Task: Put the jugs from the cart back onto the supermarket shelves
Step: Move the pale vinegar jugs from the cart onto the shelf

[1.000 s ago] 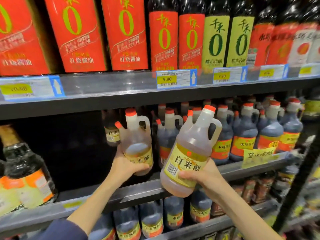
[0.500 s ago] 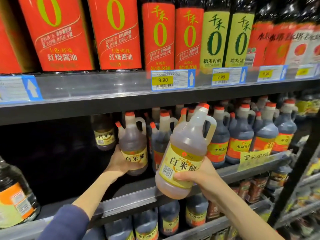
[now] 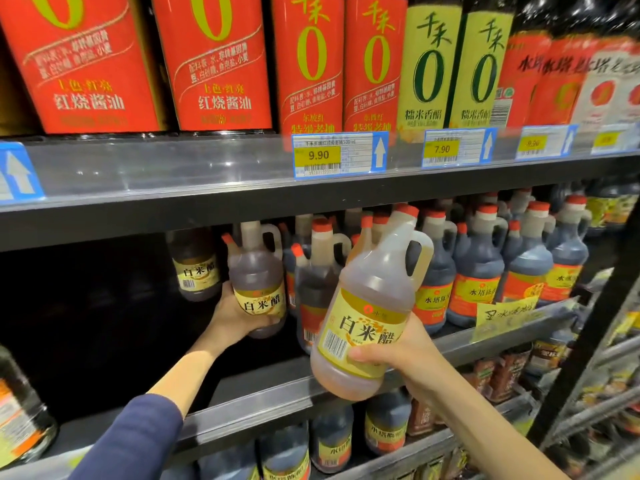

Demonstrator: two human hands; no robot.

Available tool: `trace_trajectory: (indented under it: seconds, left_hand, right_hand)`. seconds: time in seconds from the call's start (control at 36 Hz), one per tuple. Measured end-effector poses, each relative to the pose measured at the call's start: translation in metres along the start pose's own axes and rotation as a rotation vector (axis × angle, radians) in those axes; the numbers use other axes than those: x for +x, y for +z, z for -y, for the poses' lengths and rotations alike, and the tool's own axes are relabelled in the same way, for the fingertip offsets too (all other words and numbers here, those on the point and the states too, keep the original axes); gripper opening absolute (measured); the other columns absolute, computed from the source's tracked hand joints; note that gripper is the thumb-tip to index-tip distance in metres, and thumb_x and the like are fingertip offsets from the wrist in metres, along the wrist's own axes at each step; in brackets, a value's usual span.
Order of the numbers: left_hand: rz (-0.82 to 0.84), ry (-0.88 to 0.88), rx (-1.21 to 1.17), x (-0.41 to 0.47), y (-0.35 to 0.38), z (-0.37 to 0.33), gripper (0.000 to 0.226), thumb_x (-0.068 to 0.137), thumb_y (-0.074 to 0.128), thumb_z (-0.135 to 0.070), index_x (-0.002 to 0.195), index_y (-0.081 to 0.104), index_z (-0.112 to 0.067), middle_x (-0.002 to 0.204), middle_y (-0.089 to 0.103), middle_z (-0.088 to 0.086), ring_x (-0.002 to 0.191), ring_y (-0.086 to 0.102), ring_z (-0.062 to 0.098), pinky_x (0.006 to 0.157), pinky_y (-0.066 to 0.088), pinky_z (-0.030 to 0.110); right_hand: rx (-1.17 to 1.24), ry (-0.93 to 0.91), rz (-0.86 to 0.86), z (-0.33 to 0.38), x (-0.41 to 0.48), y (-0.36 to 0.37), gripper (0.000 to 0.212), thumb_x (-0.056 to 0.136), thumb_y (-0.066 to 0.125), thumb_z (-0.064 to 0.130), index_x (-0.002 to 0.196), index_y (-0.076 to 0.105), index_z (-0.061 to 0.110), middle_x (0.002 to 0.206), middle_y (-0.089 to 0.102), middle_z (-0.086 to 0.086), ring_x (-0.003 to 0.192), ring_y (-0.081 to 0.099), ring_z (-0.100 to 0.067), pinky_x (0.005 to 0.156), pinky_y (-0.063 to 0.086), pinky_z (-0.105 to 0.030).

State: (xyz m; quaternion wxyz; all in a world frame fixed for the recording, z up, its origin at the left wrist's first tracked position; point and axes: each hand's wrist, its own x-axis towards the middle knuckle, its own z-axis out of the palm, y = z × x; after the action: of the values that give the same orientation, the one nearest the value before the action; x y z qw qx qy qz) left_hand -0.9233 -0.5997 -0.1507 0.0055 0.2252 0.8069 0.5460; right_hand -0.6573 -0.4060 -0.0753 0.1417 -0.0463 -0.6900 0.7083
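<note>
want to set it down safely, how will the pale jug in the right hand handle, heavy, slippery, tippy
Probably heavy for its size: the pale jug shows liquid through its body. Likely somewhat slippery: smooth plastic, gripped low by the right hand, not by its handle. Tall and held tilted, it may tip if set near the shelf edge.
</note>
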Motion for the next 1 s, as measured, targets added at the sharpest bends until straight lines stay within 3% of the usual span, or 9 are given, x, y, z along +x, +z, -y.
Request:
trace_trajectory:
  seconds: [0.19,0.31,0.42,0.5,0.61,0.67,0.72,0.81,1.0]
  left_hand:
    - [0.126,0.036,0.055,-0.007,-0.011,-0.012,0.136,0.024,0.095,-0.049,0.139,0.029,-0.018,0.129,0.056,0.000,0.118,0.056,0.013,0.103,0.045,0.041]
    - [0.185,0.024,0.021,-0.011,-0.010,-0.017,0.111,0.032,0.093,-0.029,0.128,0.038,-0.019,0.113,0.062,-0.007,0.104,0.058,-0.001,0.096,0.048,0.030]
    - [0.198,-0.003,-0.010,-0.010,-0.014,-0.015,0.118,0.029,0.091,-0.037,0.133,0.039,-0.015,0.117,0.064,0.000,0.110,0.061,0.013,0.096,0.049,0.035]
    - [0.231,-0.016,-0.007,-0.008,-0.018,-0.015,0.121,0.031,0.092,-0.034,0.137,0.037,-0.013,0.118,0.064,0.000,0.111,0.061,0.012,0.094,0.050,0.033]
    - [0.261,-0.025,-0.009,-0.003,-0.018,-0.016,0.106,0.047,0.093,-0.005,0.137,0.037,-0.010,0.116,0.064,0.001,0.107,0.061,0.008,0.086,0.051,0.022]
    - [0.257,-0.025,-0.020,-0.003,-0.017,-0.016,0.097,0.053,0.087,0.006,0.135,0.039,-0.010,0.114,0.065,0.000,0.105,0.062,0.007,0.088,0.053,0.027]
    - [0.226,-0.043,-0.024,-0.004,-0.017,-0.018,0.101,0.046,0.092,-0.005,0.133,0.041,-0.011,0.115,0.065,0.002,0.107,0.062,0.010,0.096,0.051,0.038]
    - [0.165,-0.077,-0.026,-0.003,-0.016,-0.017,0.121,0.026,0.092,-0.034,0.133,0.042,-0.011,0.118,0.065,0.005,0.111,0.061,0.019,0.098,0.049,0.043]
    - [0.113,-0.090,-0.003,0.000,-0.014,-0.013,0.128,0.019,0.091,-0.041,0.133,0.042,-0.011,0.119,0.065,0.005,0.112,0.060,0.022,0.100,0.047,0.048]
  right_hand:
    - [0.003,0.005,0.010,-0.004,0.002,0.003,0.081,0.037,0.087,0.016,0.113,0.061,0.004,0.102,0.073,-0.012,0.097,0.069,-0.026,0.075,0.057,-0.033]
    - [-0.004,0.003,0.029,-0.006,0.004,0.006,0.081,0.037,0.087,0.016,0.112,0.061,0.004,0.102,0.073,-0.012,0.097,0.069,-0.026,0.075,0.057,-0.034]
    - [-0.011,0.007,0.042,-0.007,0.005,0.005,0.081,0.037,0.087,0.016,0.112,0.061,0.004,0.102,0.073,-0.012,0.097,0.069,-0.026,0.075,0.057,-0.034]
    - [-0.012,0.007,0.053,-0.007,0.005,0.006,0.080,0.037,0.087,0.016,0.111,0.061,0.004,0.102,0.073,-0.012,0.097,0.070,-0.027,0.075,0.057,-0.034]
    - [0.000,0.012,0.062,-0.007,0.006,0.006,0.079,0.036,0.086,0.014,0.110,0.062,0.004,0.101,0.073,-0.013,0.095,0.070,-0.027,0.073,0.057,-0.033]
    - [0.003,0.013,0.058,-0.008,0.006,0.005,0.079,0.037,0.086,0.014,0.111,0.061,0.003,0.101,0.073,-0.013,0.096,0.070,-0.027,0.074,0.058,-0.034]
    - [0.000,0.016,0.048,-0.009,0.006,0.004,0.081,0.036,0.087,0.014,0.112,0.060,0.003,0.101,0.073,-0.014,0.096,0.070,-0.028,0.074,0.057,-0.035]
    - [-0.001,0.026,0.034,-0.011,0.006,0.003,0.081,0.036,0.087,0.015,0.112,0.060,0.002,0.101,0.073,-0.014,0.095,0.070,-0.028,0.073,0.057,-0.034]
    - [0.004,0.024,0.012,-0.012,0.005,0.001,0.078,0.036,0.086,0.016,0.108,0.062,0.002,0.098,0.073,-0.014,0.093,0.070,-0.028,0.071,0.057,-0.032]
